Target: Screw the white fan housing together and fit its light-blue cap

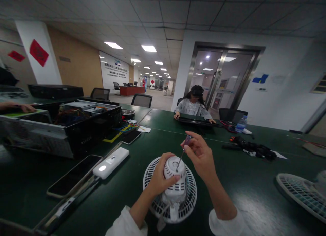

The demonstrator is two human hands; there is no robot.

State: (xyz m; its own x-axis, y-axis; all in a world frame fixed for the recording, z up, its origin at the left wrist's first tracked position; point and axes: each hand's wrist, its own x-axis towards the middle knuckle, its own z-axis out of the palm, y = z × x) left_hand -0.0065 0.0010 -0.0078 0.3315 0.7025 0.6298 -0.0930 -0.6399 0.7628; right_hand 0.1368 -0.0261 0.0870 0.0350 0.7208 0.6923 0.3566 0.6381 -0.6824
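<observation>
A small white fan [170,190] lies face down on the dark green table [244,181], its round grille flat and its white motor housing [175,180] pointing up. My left hand [159,176] is closed around the left side of that housing. My right hand [201,154] pinches a small screwdriver [182,151] with a purple handle. The screwdriver's thin shaft slants down and its tip rests on the top of the housing.
A white power bank [111,162] and two phones [73,176] lie to the left, beside an open black computer case [84,124]. Another fan grille [303,193] sits at the right edge. A person [193,105] sits across the table at a keyboard, with black cables [252,148] nearby.
</observation>
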